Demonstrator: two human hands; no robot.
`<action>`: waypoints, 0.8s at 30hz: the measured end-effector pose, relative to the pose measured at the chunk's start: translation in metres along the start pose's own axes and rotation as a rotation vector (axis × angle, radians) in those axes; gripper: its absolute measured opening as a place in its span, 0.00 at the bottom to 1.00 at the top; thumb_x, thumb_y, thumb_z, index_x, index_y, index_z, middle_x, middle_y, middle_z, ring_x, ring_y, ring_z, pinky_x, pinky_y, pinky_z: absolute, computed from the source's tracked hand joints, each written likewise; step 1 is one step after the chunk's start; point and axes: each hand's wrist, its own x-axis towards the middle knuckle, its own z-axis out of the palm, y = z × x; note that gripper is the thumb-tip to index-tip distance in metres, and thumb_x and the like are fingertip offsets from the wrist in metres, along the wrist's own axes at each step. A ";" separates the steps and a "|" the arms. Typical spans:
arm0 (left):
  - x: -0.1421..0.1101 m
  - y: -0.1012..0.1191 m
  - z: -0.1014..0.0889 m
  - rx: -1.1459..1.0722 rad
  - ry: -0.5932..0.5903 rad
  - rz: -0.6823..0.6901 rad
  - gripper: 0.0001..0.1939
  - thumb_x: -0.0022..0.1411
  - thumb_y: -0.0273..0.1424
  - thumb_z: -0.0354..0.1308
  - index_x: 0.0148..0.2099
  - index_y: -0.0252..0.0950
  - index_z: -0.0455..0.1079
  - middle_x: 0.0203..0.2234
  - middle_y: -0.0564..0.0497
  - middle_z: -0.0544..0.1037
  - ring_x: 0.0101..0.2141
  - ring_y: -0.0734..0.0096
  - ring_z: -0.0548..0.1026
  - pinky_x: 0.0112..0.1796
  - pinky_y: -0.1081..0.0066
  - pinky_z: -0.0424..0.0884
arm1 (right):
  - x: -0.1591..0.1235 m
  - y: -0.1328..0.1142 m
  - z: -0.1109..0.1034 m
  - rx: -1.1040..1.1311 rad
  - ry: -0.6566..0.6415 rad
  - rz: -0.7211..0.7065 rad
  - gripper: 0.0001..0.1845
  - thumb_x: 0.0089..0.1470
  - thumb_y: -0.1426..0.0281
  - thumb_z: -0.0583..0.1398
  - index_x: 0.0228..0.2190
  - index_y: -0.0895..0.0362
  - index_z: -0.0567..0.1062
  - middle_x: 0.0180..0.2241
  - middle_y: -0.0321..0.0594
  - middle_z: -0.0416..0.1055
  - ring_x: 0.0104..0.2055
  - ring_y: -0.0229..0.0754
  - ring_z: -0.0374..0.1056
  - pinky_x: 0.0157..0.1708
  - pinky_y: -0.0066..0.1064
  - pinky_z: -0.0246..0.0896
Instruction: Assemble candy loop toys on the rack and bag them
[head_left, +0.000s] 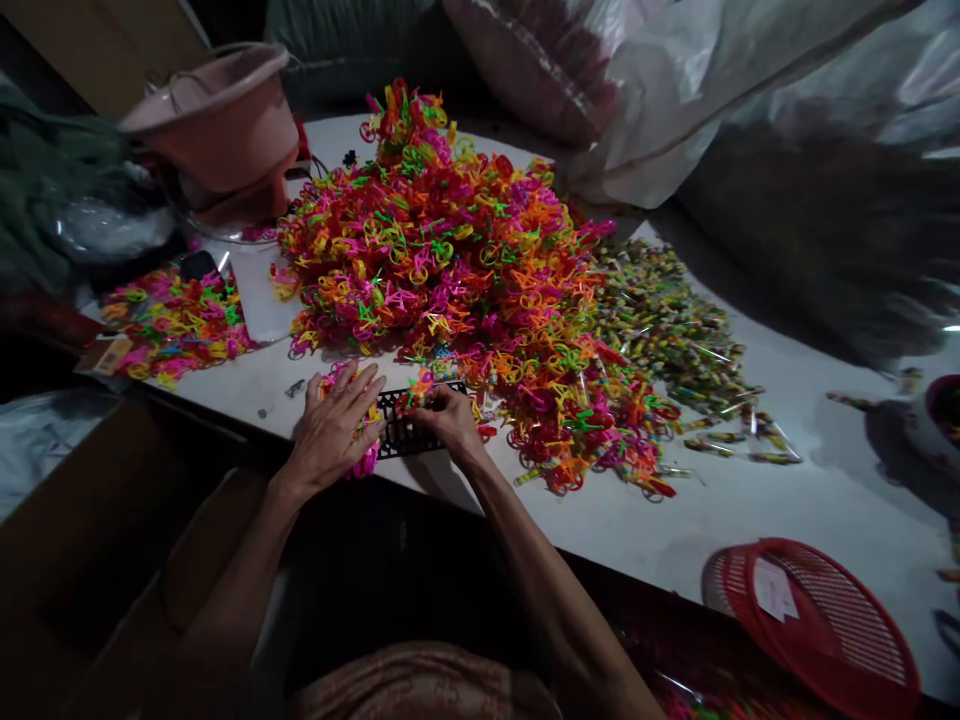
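Observation:
A black slotted tray [412, 438] lies near the front edge of the white table. My left hand [337, 425] rests flat over the tray's left end, fingers stretched out, on top of pink and yellow plastic pieces [365, 462]. Over the tray's right part, my right hand [451, 418] is closed in a pinch, fingertips pointing down at the slots. What sits between those fingertips is hidden. A pink and orange plastic piece [422, 384] shows just beyond them. Behind both hands rises a large heap of bright plastic pieces [450, 260], many with ring shapes.
Small wrapped sticks [667, 320] are piled right of the heap. A pink basin [217, 120] stands at the back left, near a flat bag of coloured pieces [184, 320]. A red basket [832, 610] sits at the front right edge. Large sacks [675, 90] line the back.

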 end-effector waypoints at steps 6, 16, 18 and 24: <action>-0.001 0.001 0.003 -0.021 0.018 -0.025 0.26 0.68 0.39 0.43 0.65 0.37 0.55 0.62 0.42 0.63 0.64 0.55 0.56 0.60 0.45 0.44 | 0.012 0.002 0.008 -0.230 0.095 -0.236 0.03 0.37 0.73 0.64 0.22 0.55 0.76 0.23 0.32 0.66 0.30 0.38 0.62 0.33 0.29 0.57; 0.001 0.004 0.003 -0.045 0.040 -0.041 0.26 0.67 0.37 0.45 0.65 0.38 0.55 0.61 0.42 0.64 0.63 0.55 0.58 0.60 0.46 0.44 | 0.010 -0.002 0.006 -0.342 0.025 -0.226 0.04 0.40 0.72 0.64 0.24 0.54 0.79 0.26 0.35 0.68 0.31 0.39 0.64 0.33 0.29 0.59; 0.001 0.005 0.003 -0.047 0.041 -0.050 0.27 0.66 0.36 0.46 0.65 0.38 0.55 0.61 0.42 0.64 0.63 0.54 0.58 0.60 0.46 0.44 | 0.010 -0.003 0.007 -0.333 0.035 -0.223 0.03 0.41 0.72 0.63 0.24 0.54 0.79 0.26 0.35 0.69 0.31 0.39 0.64 0.33 0.30 0.60; 0.000 0.006 0.003 -0.060 0.036 -0.059 0.26 0.66 0.36 0.46 0.65 0.37 0.56 0.62 0.42 0.64 0.63 0.54 0.57 0.61 0.46 0.45 | 0.009 0.001 0.008 -0.377 0.120 -0.266 0.04 0.43 0.71 0.62 0.25 0.54 0.79 0.28 0.37 0.72 0.34 0.41 0.66 0.37 0.32 0.61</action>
